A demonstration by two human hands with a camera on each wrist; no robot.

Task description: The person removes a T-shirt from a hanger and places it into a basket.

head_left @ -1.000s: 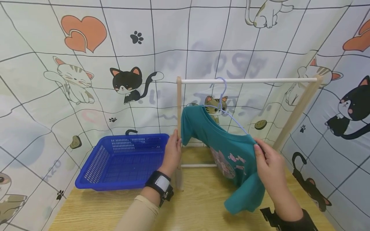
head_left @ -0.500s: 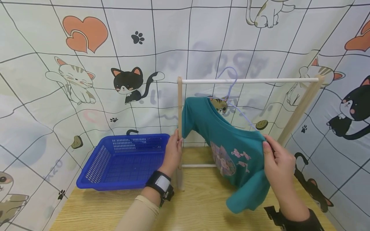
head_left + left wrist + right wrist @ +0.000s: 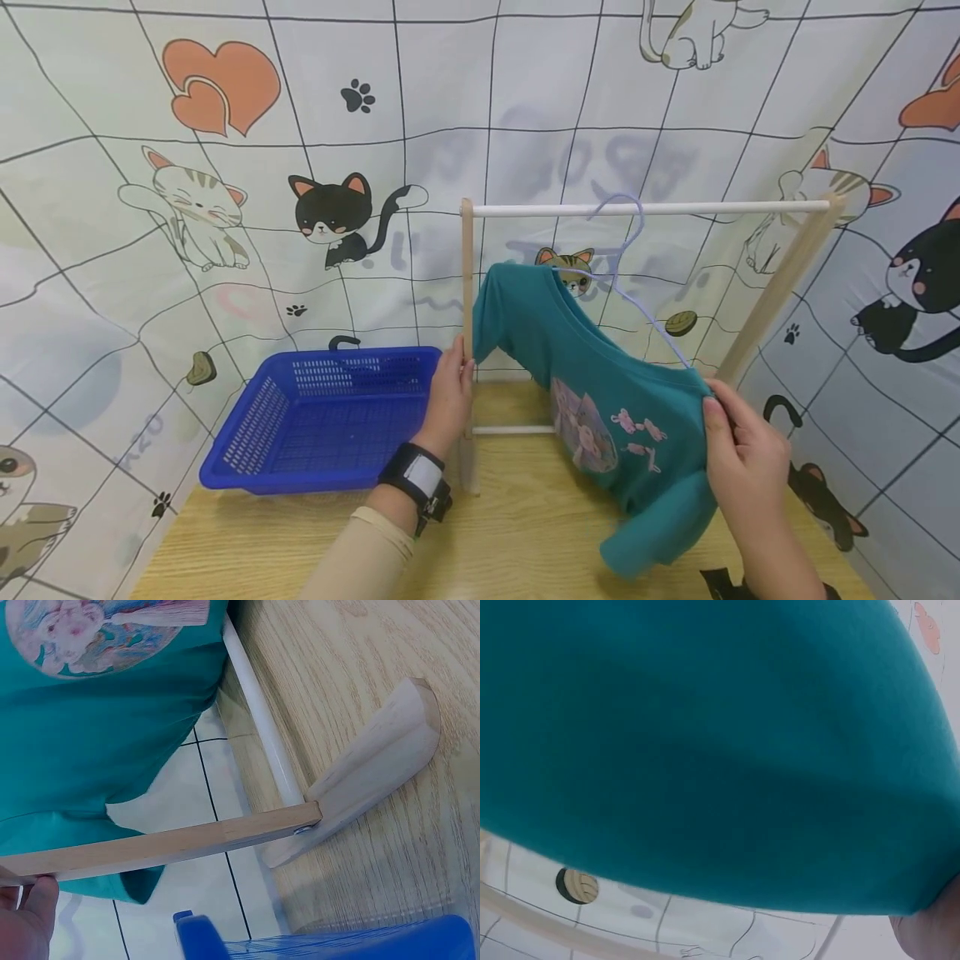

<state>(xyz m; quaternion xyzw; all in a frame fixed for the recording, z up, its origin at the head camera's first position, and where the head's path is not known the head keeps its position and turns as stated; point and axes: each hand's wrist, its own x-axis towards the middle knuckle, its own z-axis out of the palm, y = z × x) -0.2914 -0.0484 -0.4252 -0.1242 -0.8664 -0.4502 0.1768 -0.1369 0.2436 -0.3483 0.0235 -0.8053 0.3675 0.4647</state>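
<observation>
A teal T-shirt [image 3: 600, 358] with a pink print is on a lavender hanger [image 3: 633, 304], its right side pulled lower than its left. The hanger's hook overlaps the white top rod [image 3: 525, 211] of a small wooden clothes rack in the head view. My right hand [image 3: 746, 450] pinches the shirt's shoulder, where the hanger's end is hidden. With my left hand [image 3: 447, 396] I hold the rack's left post [image 3: 467, 283]; thumb and fingertips also show on it in the left wrist view. Teal cloth [image 3: 705, 750] fills most of the right wrist view.
Left of the rack is a blue plastic basket [image 3: 322, 479] with perforated sides. A lower white rod [image 3: 262, 712] joins the post near its wooden foot [image 3: 382, 750] on the wood-grain table [image 3: 517, 533]. The rack's right post [image 3: 780, 287] leans behind my right hand. Cat-print sheeting stands behind.
My right hand has moved right and lower with the T-shirt. The hanger's hook rose above the rod, then dropped back to rod height farther right. My left hand stays on the post.
</observation>
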